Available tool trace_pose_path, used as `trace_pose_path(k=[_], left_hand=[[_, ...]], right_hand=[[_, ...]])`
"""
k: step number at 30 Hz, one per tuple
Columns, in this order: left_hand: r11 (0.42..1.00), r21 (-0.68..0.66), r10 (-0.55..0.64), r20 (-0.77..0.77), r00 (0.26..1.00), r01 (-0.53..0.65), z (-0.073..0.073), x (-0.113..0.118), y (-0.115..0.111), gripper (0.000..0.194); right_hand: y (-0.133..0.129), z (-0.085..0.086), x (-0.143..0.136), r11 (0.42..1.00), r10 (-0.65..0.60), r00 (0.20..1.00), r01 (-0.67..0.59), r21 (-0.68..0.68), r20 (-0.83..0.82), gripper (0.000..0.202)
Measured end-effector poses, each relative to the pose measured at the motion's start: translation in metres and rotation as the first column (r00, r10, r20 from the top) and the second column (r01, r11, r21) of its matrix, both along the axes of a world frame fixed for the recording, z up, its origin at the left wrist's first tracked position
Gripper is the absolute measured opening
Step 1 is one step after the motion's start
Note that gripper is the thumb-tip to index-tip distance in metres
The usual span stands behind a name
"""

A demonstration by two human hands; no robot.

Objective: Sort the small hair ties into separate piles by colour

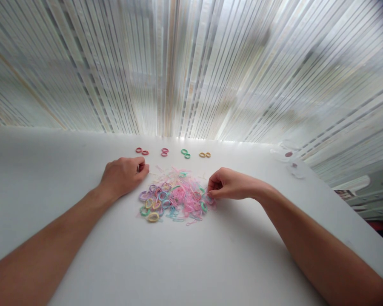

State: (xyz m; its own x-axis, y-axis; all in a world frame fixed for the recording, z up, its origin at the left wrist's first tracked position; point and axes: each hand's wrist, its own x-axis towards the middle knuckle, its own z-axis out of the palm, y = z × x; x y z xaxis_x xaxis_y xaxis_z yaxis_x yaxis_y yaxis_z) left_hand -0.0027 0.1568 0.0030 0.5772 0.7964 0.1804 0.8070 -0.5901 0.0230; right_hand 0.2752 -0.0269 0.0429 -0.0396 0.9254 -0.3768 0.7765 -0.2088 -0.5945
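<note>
One white table carries the work. Left hand: fingers curled together; contents cannot be told. Right hand: at the right edge of the loose pile between the hands; closure on any item cannot be told. Pile: likely light, soft, springy; pick items singly by the rim. Thicker bands: pastel, round, yellow nearest. Thin loops: mostly pink, tangled
</note>
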Motion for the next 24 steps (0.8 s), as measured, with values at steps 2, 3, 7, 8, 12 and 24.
trace_pose_path(k=[2,3,7,8,12,24], left_hand=[[1.0,-0.003,0.006,-0.003,1.0,-0.006,0.0,0.0,0.0,0.04],[1.0,-0.003,0.004,-0.003,1.0,-0.004,0.0,0.0,0.0,0.04],[1.0,0.007,-0.006,-0.001,1.0,0.006,-0.001,0.0,0.0,0.04],[1.0,0.007,-0.006,0.0,1.0,0.006,-0.001,0.0,0.001,0.041],[1.0,0.002,-0.009,0.01,1.0,0.009,0.0,0.0,0.0,0.04],[1.0,0.004,-0.008,0.011,1.0,0.008,-0.001,0.0,0.0,0.039]], right_hand=[[0.0,0.001,0.001,1.0,0.001,1.0,0.0,0.012,-0.017,0.01],[-0.001,0.002,0.001,1.0,0.001,1.0,0.0,0.021,-0.024,0.01],[-0.002,0.009,0.0,0.997,-0.006,1.0,0.008,0.08,-0.024,0.01],[-0.002,0.01,-0.002,0.995,-0.01,1.0,0.012,0.103,-0.02,0.01],[-0.003,0.014,-0.007,0.972,-0.018,1.0,0.017,0.232,0.001,0.009],[-0.002,0.005,-0.015,0.846,-0.027,0.994,-0.032,0.532,0.103,0.007]])
